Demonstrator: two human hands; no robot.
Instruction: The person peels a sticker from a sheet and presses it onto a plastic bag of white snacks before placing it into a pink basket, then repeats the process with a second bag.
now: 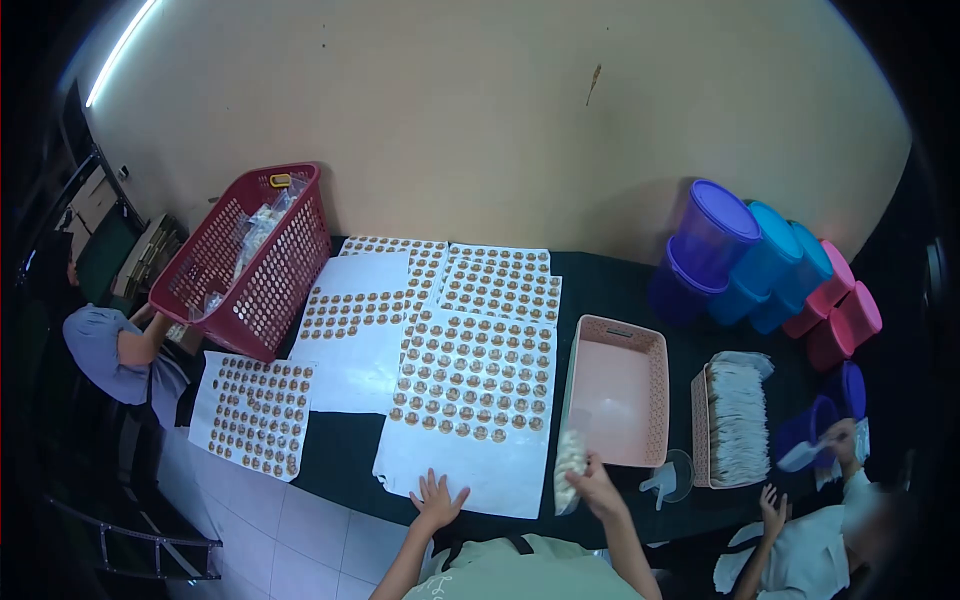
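Observation:
My left hand [438, 502] lies with its fingers spread on the bare lower part of a white sticker sheet [465, 478]. Rows of round brown stickers cover the upper part of that sheet. In my right hand [596, 488] is a clear plastic bag [570, 470] of small whitish pieces, held upright between the sheet and the pink basket. The fingers are closed around the bag's right side. Just beyond it stands the pink basket [620, 385], with a bare floor showing. A clear bowl with a white scoop [660, 482] sits right of my right hand.
More sticker sheets [257, 415] lie left and behind. A tall maroon basket [285, 275] holds some bags. Rightward are a basket of packed white packets [738, 420] and stacked coloured tubs [720, 215]. A co-worker [815, 545] holds a scoop at right; another person [115, 345] is at left.

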